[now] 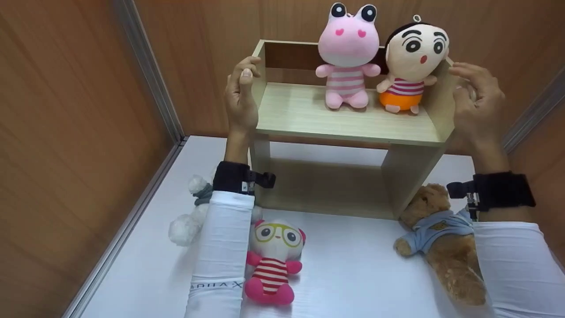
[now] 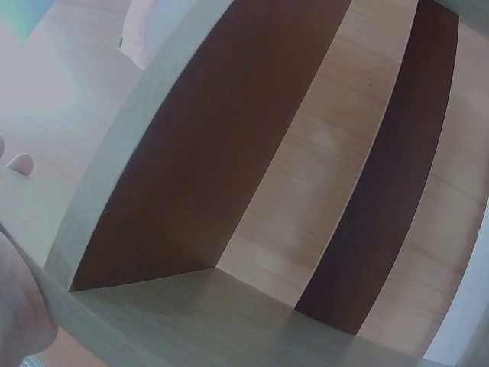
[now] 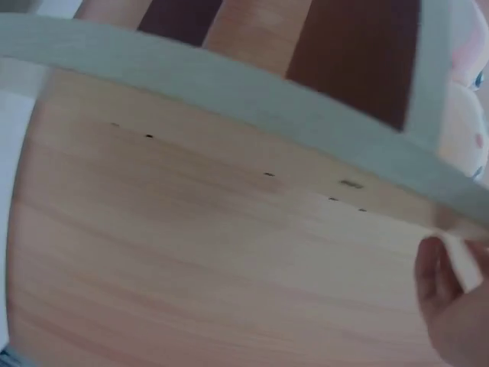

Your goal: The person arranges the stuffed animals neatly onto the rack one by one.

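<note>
A small two-tier wooden shelf (image 1: 293, 112) stands on the white table. My left hand (image 1: 242, 99) holds the upper part of its left side panel, fingers bent over the edge. Opposite, my right hand (image 1: 481, 104) grips the right side panel near the top, and in the right wrist view its curled fingers (image 3: 429, 271) meet the panel's edge. On the upper board sit a pink frog plush (image 1: 347, 84) and, to its right, a boy doll (image 1: 401, 100) in orange shorts. The left wrist view shows the shelf's front edge (image 2: 145, 130) and brown back strips.
A panda plush (image 1: 271, 274) with yellow glasses lies before the shelf. Left of it, a white plush (image 1: 185, 229) is partly hidden by my left forearm. A brown teddy bear (image 1: 454, 265) in a blue shirt lies at the right. Wooden walls (image 1: 79, 132) enclose the table.
</note>
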The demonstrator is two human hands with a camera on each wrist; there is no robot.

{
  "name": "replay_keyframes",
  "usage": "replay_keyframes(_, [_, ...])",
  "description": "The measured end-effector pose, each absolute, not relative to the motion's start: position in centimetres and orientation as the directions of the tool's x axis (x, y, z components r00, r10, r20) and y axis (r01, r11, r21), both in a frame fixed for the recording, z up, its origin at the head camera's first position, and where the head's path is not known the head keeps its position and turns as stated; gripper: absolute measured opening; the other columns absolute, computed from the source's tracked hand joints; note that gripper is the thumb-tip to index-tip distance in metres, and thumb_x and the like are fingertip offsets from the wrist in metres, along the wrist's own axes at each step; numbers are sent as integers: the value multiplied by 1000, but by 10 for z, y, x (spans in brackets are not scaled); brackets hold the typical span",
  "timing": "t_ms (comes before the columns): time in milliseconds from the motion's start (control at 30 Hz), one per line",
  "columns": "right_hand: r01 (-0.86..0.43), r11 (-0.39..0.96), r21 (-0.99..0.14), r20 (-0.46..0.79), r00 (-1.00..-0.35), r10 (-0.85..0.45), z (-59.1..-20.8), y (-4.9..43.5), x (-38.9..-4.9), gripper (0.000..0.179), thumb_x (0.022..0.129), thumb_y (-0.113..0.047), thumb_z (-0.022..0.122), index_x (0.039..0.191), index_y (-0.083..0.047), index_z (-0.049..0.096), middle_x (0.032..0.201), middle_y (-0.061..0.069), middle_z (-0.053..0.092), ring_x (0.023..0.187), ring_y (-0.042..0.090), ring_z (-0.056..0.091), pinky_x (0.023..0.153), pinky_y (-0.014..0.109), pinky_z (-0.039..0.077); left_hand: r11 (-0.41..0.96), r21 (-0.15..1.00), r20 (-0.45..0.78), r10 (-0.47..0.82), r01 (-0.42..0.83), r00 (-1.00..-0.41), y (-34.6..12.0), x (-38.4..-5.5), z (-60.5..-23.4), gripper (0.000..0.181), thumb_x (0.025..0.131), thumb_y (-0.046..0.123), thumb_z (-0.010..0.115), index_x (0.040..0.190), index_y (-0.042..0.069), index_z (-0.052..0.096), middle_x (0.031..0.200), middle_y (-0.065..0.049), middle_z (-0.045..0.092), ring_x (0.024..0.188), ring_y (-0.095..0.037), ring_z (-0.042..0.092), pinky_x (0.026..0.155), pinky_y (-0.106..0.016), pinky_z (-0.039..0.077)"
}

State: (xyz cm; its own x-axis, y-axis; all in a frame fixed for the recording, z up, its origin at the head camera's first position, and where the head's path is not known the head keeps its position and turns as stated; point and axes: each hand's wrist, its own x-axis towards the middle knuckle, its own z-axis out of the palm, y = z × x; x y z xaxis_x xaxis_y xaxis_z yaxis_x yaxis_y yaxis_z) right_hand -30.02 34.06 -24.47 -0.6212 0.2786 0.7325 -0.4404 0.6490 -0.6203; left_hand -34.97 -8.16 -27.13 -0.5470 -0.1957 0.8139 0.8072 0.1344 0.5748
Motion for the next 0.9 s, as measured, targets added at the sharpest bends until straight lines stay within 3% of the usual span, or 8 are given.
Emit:
replay_keyframes(100, [-532,547,-646,737,-622,265,-250,341,-300,31,92,-4,51,108,-5,77,128,-5,72,112,5,53,90,22,34,136,581,810,-196,803,-553,-80,-350,-273,33,106,19,34,102,-2,59,129,-14,66,135,-10,53,128,-35,-1])
replay_keyframes(233, [-629,415,-657,750,-603,272,-251,332,-293,26,87,3,48,101,10,69,123,4,73,117,13,55,107,24,27,141,571,817,-195,809,-543,-78,-351,-274,34,105,19,35,106,-3,61,127,-14,66,131,-15,56,127,-34,2])
replay_keyframes(333, [-668,326,-669,743,-604,288,-252,324,-286,28,83,8,45,101,10,66,121,8,70,125,20,54,119,28,23,147,562,823,-194,814,-533,-78,-352,-274,35,105,17,35,113,-1,63,121,-17,66,126,-19,57,125,-31,7])
replay_keyframes(433, [-688,248,-682,727,-602,330,-254,317,-284,31,80,11,44,101,5,66,119,7,68,126,22,51,115,28,35,139,558,825,-199,818,-529,-78,-352,-274,33,104,16,35,108,-3,63,123,-17,66,127,-18,57,122,-28,16])
replay_keyframes(533, [-715,195,-671,726,-581,367,-256,312,-287,33,77,14,42,98,4,66,115,9,67,124,25,53,115,26,37,111,556,823,-209,823,-528,-78,-352,-274,30,103,13,36,99,-5,59,127,-18,65,128,-17,55,116,-27,26])
replay_keyframes(633, [-738,162,-655,729,-561,393,-257,309,-290,35,75,16,41,95,3,65,113,10,67,123,26,54,114,26,38,68,556,819,-215,829,-532,-77,-350,-272,30,103,9,35,103,-8,59,124,-24,63,123,-26,55,112,-27,33])
replay_keyframes(733, [-746,164,-646,733,-546,404,-257,308,-291,35,75,15,40,95,2,65,112,9,67,123,27,55,115,26,39,50,566,810,-222,823,-543,-75,-341,-267,30,103,7,35,105,-9,60,124,-27,61,123,-31,54,113,-27,36])
replay_keyframes(900, [-768,160,-620,750,-521,407,-256,308,-293,35,75,15,40,95,1,65,111,10,68,121,27,55,115,28,39,52,583,799,-219,811,-560,-72,-323,-255,30,103,7,34,105,-8,60,127,-28,61,131,-27,53,115,-25,34])
